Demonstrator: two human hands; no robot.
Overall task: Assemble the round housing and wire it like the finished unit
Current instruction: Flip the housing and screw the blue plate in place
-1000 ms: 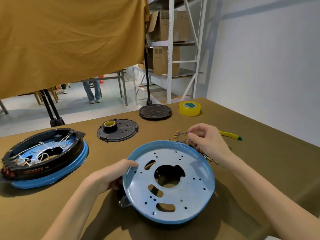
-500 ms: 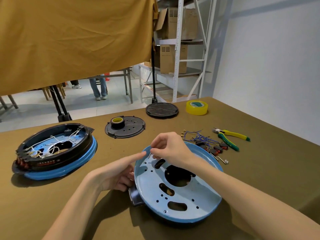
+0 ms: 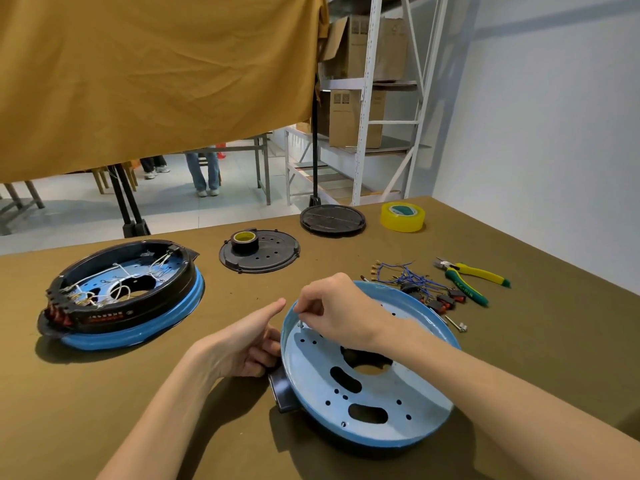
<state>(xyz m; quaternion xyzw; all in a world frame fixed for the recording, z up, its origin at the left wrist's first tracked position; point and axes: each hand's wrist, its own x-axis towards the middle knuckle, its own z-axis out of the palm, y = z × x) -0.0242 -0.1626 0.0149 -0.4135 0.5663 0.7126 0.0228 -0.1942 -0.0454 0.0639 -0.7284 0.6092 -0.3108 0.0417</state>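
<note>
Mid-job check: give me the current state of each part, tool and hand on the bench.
Blue pan: tilted, left edge raised, unwired.
Screw: pinched upright at a pan hole.
Right hand: pinching the screw.
Left hand: at the pan's left rim, fingers curled under.
Finished unit: assembled, wired, flat.
Wire bundle: loose on the table.
Pliers: lying unused.
Yellow tape: lying flat.

We see the right hand (image 3: 341, 311) pinching a small screw (image 3: 300, 323) at a hole near the far left rim of the tilted blue housing (image 3: 367, 382), while the left hand (image 3: 242, 344) grips that rim from outside. On the tabletop (image 3: 104, 393) the finished unit (image 3: 121, 292) sits at left; wires (image 3: 412, 282) and pliers (image 3: 471, 278) lie beyond the housing at right.
</note>
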